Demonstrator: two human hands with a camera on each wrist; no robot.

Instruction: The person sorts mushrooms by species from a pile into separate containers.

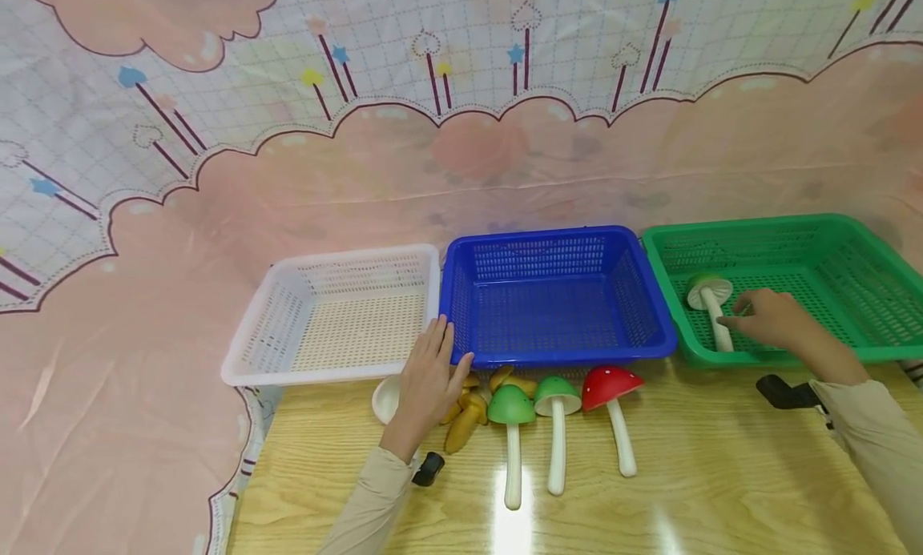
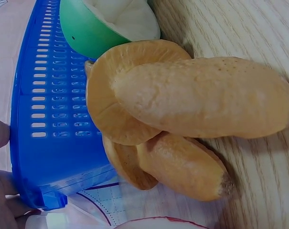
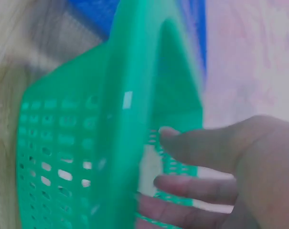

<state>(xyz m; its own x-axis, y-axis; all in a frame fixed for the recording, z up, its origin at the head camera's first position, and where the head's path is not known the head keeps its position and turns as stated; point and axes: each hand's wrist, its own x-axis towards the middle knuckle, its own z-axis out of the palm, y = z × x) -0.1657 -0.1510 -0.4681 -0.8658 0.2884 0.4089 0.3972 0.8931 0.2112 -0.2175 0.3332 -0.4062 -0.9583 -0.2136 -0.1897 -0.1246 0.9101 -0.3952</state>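
Observation:
My right hand (image 1: 775, 323) reaches into the green basket (image 1: 750, 359), fingertips right at the white stem of a green-capped toy mushroom (image 1: 714, 307) lying inside. In the right wrist view, thumb and fingers are spread apart beyond the basket's rim, with the pale stem blurred behind them. My left hand (image 1: 430, 379) rests with straight fingers on the front left corner of the blue basket (image 1: 562, 356), beside the white basket (image 1: 324, 376). Brown toy mushrooms (image 2: 201, 98) lie below that hand, against the blue basket's perforated side.
In front of the blue basket, a row on the wooden table (image 1: 685, 491) holds two green-capped mushrooms (image 1: 512, 407) and a red-capped mushroom with white dots (image 1: 611, 385). A white rounded piece (image 1: 385, 399) sits left of my left hand. A patterned pink cloth (image 1: 360, 178) hangs behind the baskets.

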